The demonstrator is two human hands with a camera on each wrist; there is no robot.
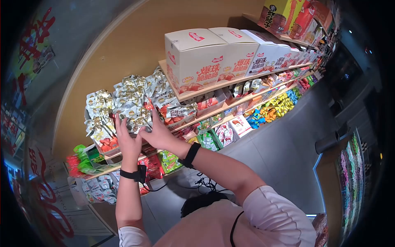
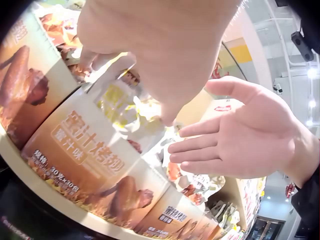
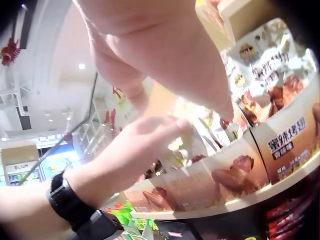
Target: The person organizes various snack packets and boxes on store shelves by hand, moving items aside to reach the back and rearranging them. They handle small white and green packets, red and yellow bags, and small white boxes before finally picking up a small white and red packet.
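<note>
My left hand (image 1: 130, 142) reaches over silvery snack packets (image 1: 133, 92) standing in display boxes on the shelf. In the left wrist view, its fingers and thumb spread wide around the top of a white-and-yellow packet (image 2: 116, 102) in an orange-brown box (image 2: 80, 147) printed with a roasted wing. Opposite it, my right hand (image 1: 161, 135) is held with fingers straight and palm facing the left hand (image 2: 145, 45). The right wrist view has the right hand (image 3: 160, 50) over the row of boxes (image 3: 195, 182), its fingertips close to packets.
Large cream boxes (image 1: 195, 61) stand on the shelf above, to the right. Lower shelves hold colourful packets (image 1: 279, 109). Green and red packets (image 1: 84, 158) lie at the left end. A glass pane (image 1: 37, 123) is on the left, and dark cables (image 1: 201, 181) show near the floor.
</note>
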